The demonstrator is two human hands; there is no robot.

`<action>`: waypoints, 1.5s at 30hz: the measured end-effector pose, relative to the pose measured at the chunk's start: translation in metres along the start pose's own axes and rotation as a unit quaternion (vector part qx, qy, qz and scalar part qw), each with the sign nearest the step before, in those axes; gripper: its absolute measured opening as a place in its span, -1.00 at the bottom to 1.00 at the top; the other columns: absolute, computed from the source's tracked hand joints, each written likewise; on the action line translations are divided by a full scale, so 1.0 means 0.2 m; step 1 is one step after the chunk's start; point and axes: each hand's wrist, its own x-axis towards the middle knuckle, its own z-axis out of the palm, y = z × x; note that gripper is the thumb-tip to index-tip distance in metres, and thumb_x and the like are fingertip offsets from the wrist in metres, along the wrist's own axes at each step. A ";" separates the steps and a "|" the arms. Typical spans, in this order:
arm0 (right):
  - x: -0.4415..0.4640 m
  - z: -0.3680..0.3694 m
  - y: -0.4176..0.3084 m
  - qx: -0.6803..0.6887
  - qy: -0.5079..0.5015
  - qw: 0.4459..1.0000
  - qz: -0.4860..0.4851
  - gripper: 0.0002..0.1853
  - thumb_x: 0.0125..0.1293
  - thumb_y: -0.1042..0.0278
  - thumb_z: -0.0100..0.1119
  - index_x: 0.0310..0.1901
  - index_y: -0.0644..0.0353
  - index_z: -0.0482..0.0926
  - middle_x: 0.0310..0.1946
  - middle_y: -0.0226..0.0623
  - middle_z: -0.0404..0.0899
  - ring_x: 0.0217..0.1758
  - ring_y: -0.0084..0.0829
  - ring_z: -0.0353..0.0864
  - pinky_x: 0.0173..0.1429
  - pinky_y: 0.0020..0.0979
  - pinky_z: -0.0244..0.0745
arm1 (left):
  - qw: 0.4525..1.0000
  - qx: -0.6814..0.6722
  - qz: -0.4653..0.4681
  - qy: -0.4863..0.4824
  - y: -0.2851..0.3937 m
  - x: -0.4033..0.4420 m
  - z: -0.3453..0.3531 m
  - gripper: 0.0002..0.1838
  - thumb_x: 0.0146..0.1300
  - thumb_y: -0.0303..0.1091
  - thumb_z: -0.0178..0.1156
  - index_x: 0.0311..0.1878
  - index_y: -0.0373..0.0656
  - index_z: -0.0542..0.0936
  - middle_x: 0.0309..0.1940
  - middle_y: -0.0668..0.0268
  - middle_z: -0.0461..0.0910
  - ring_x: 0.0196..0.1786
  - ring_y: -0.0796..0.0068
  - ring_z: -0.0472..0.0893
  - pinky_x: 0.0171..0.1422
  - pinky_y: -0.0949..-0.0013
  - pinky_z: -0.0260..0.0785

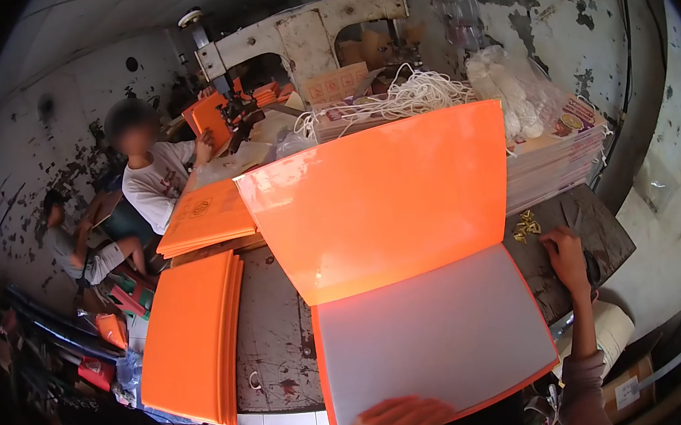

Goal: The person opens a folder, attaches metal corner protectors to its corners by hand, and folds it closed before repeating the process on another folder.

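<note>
An orange folder (380, 200) stands opened out on the table before me, its glossy orange cover raised and its grey inner side (434, 334) facing up. Flat on the lower edge of that grey side lies my left hand (406, 421), fingers stretched out and slightly blurred. My right hand (566, 258) rests at the table's right side, fingers curled together. What they hold, if anything, is too small to make out. Just beyond its fingertips is a small heap of gold metal corner pieces (526, 227). Small gold pieces appear at the cover's upper corners.
Stacks of orange folders (189, 342) stand at the left. Behind the cover are stacked printed boards (557, 160), white cords (419, 94) and a plastic bag (509, 90). A metal machine (303, 36) stands at the back. One person (158, 177) handles orange folders; another sits farther left.
</note>
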 end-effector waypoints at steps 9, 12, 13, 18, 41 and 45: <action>0.06 -0.05 -0.10 0.059 0.055 0.997 -0.019 -0.73 0.04 0.74 -0.01 -0.23 0.24 0.54 -0.37 -0.15 0.44 -0.38 -0.23 0.49 -0.30 -0.33 0.36 | 0.995 0.035 -0.009 0.089 -0.13 0.07 -0.28 -0.88 0.03 -0.43 0.22 -0.32 -0.20 0.60 -0.42 0.30 0.63 -0.33 0.39 0.64 -0.29 0.37 0.49; 0.20 -0.19 -0.46 0.249 0.012 0.966 -0.073 -0.71 0.04 0.75 0.01 -0.21 0.25 0.57 -0.37 -0.25 0.45 -0.33 -0.39 0.53 -0.25 -0.49 0.43 | 0.995 0.029 0.084 0.047 -0.12 0.25 -0.35 -0.86 0.03 -0.37 0.25 -0.33 -0.18 0.60 -0.43 0.35 0.62 -0.33 0.45 0.63 -0.29 0.42 0.48; 0.24 -0.24 -0.59 0.273 -0.019 0.954 -0.126 -0.72 0.04 0.74 0.02 -0.22 0.24 0.57 -0.35 -0.27 0.46 -0.33 -0.41 0.53 -0.24 -0.52 0.43 | 0.993 0.051 0.105 0.008 -0.11 0.32 -0.37 -0.83 0.00 -0.34 0.27 -0.33 -0.17 0.60 -0.44 0.37 0.61 -0.34 0.47 0.63 -0.30 0.44 0.48; 0.26 -0.43 -1.02 0.303 -0.205 0.853 -0.373 -0.81 0.00 0.58 0.15 -0.29 0.19 0.57 -0.31 -0.31 0.48 -0.31 -0.41 0.54 -0.24 -0.49 0.47 | 0.979 0.114 0.153 0.074 -0.05 0.54 -0.38 -0.78 -0.05 -0.24 0.32 -0.39 -0.15 0.58 -0.48 0.39 0.60 -0.37 0.50 0.62 -0.31 0.48 0.47; 0.14 -0.18 -1.16 0.457 0.124 0.697 -0.539 -0.79 -0.15 0.56 0.19 -0.42 0.50 0.53 -0.41 -0.09 0.45 -0.49 -0.29 0.51 -0.48 -0.50 0.44 | 0.946 -0.007 0.277 0.170 -0.07 0.60 -0.30 -0.81 -0.01 -0.30 0.22 -0.61 -0.16 0.50 -0.60 0.22 0.57 -0.46 0.40 0.62 -0.32 0.39 0.53; 0.20 -0.34 -1.08 0.402 0.047 0.712 -0.574 -0.78 -0.17 0.55 0.20 -0.42 0.49 0.52 -0.40 -0.10 0.45 -0.49 -0.29 0.51 -0.48 -0.49 0.45 | 0.941 -0.017 0.284 0.184 -0.07 0.60 -0.30 -0.77 -0.01 -0.24 0.27 -0.62 -0.15 0.51 -0.60 0.24 0.57 -0.46 0.42 0.62 -0.32 0.39 0.54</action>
